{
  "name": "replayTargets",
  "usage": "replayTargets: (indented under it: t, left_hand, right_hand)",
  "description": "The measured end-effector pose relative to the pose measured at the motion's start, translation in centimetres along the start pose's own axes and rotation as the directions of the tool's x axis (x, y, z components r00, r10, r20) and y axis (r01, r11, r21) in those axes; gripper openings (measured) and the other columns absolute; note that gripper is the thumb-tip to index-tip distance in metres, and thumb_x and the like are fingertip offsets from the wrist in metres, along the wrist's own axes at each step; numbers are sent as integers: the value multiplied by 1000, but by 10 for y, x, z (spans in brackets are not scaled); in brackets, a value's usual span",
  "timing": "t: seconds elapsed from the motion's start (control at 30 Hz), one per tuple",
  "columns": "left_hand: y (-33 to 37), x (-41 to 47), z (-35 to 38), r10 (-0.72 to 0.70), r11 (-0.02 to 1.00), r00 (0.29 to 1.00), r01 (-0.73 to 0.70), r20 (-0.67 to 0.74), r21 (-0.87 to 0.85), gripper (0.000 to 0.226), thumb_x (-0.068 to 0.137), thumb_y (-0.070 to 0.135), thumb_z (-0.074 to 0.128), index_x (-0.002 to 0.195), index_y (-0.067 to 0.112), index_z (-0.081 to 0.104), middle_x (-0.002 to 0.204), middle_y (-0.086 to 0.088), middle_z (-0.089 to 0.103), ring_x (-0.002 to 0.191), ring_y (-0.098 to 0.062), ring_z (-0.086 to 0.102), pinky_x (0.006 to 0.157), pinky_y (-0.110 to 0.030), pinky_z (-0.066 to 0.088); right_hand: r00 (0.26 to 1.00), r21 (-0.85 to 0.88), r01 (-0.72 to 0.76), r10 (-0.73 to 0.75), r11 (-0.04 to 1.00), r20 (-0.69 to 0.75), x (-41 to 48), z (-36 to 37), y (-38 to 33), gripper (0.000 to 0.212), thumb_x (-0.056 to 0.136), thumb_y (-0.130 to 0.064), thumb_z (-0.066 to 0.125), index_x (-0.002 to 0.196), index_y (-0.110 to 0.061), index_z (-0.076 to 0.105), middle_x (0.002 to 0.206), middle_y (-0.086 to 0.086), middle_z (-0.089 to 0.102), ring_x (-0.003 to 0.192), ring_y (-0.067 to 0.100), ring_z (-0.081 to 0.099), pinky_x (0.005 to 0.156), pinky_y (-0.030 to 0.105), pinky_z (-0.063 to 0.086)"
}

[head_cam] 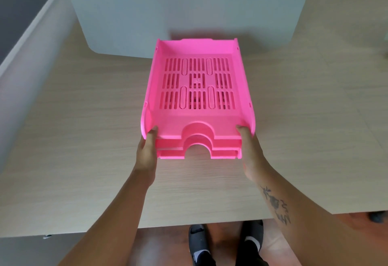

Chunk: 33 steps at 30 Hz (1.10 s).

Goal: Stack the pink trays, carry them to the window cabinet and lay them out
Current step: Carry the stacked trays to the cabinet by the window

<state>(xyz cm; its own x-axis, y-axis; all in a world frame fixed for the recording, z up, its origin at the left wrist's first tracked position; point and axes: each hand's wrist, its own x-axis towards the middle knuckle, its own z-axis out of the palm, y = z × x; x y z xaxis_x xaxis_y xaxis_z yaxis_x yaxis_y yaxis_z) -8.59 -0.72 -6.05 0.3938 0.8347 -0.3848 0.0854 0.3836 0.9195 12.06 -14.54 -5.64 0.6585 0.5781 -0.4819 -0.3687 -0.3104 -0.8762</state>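
Observation:
A stack of pink trays (168,122) is in the middle of the view over a light wooden desk (84,118). Three front lips with half-round cut-outs show one above the other at the near end. The top tray has a slotted floor and low side walls. My left hand (147,152) grips the near left corner of the stack, thumb on the top tray's floor. My right hand (251,152) grips the near right corner the same way. Whether the stack rests on the desk or is lifted slightly, I cannot tell.
A grey divider panel (147,13) stands upright along the far side of the desk, just behind the trays. A low partition (25,55) runs along the left edge. The desk's near edge is close to my feet in black shoes (199,242).

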Motion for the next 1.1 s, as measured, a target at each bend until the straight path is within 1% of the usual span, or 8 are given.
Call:
replayTargets:
  t: [0.1,0.23,0.33,0.47,0.67,0.77,0.93,1.1]
  left_hand:
    - [20,-2,3,6,1000,1000,-6,-14,-9,52,99,50,41,137,17,55,118,-11,72,99,-20,70,77,-28,52]
    - [50,3,8,24,999,998,-25,-53,-27,49,98,51,45,133,20,59,116,-12,73,103,-28,72,78,-37,57]
    - [66,6,11,32,999,998,-34,-51,-33,49,96,53,47,134,23,57,117,-12,73,103,-30,72,82,-45,60]
    - [75,6,13,-6,998,998,2,-62,-68,51,93,56,48,131,24,59,116,-12,74,102,-34,72,90,-58,56]
    - [87,-12,14,4,994,995,-16,-100,-112,51,92,60,46,126,25,62,113,-13,75,97,-35,74,87,-59,57]
    - [100,-29,15,34,991,987,-54,-154,-124,53,90,62,48,124,23,63,109,-12,76,94,-35,75,86,-58,58]
    - [116,-69,20,89,983,962,-127,-256,-135,56,87,64,49,121,21,63,107,-15,76,93,-38,74,85,-62,57]
    - [122,-133,27,109,967,897,-196,-428,-166,62,71,68,59,113,23,67,103,-15,77,92,-38,75,89,-63,55]
  right_hand:
    - [999,4,34,-35,999,22,-1,-1,-17,75,67,-68,63,132,-32,57,120,4,71,114,28,65,104,55,45]
    - [997,5,73,-73,997,8,-1,1,-37,93,52,-84,66,130,-34,58,124,6,69,117,32,63,104,58,44]
    - [995,-2,95,-95,995,5,1,3,-52,83,57,-80,66,128,-37,58,122,5,70,115,32,64,103,58,45]
    - [991,-28,135,-135,990,22,0,4,-67,69,69,-67,56,130,-33,57,119,9,70,111,36,65,99,61,47]
    - [980,-45,172,-167,984,109,-14,5,-91,61,73,-63,50,125,-33,58,108,11,73,94,34,73,83,60,57]
    - [974,-51,193,-185,980,134,-17,4,-101,63,70,-68,50,123,-35,59,109,9,73,96,34,72,86,60,56]
    - [947,-26,225,-213,974,242,-28,-2,-116,63,70,-70,50,122,-35,60,105,9,74,92,32,73,84,58,57]
    - [877,1,243,-220,970,427,-52,-16,-127,60,69,-76,52,121,-47,58,112,4,73,102,32,70,91,59,54]
